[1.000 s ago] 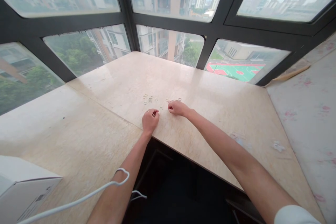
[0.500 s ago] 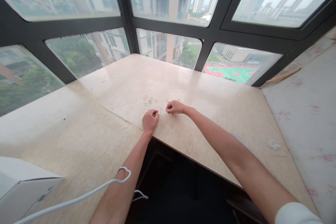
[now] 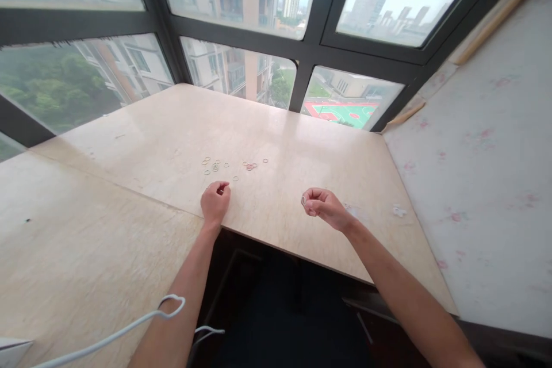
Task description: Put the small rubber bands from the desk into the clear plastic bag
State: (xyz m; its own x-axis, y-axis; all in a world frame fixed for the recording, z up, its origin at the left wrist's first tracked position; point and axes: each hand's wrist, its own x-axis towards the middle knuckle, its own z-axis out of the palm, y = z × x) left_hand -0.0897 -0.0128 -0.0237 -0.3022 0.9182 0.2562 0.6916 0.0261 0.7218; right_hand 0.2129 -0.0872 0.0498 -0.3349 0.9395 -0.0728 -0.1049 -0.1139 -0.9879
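Note:
Several small thin pale rings (image 3: 215,167) lie in a loose group on the table, and a few reddish rings (image 3: 250,167) sit in a cluster to their right. A single ring (image 3: 235,179) lies near my left hand (image 3: 215,201). That hand rests on the tabletop with its fingers curled; what they hold, if anything, is hidden. Farther right, over the table, my right hand (image 3: 325,207) pinches a small whitish ring (image 3: 303,200) between thumb and fingertips. Another ring (image 3: 265,160) lies apart at the back.
A white flower-shaped piece (image 3: 399,211) lies at the right, with a faint clear item (image 3: 351,207) beside my right wrist. A white cable (image 3: 129,325) crosses my left forearm. Windows and a papered wall (image 3: 474,155) border the table (image 3: 142,155).
My right hand has moved right, away from the rings and my left hand, and now shows a small ring in its pinch. The view has turned right; my left hand stays by the rings.

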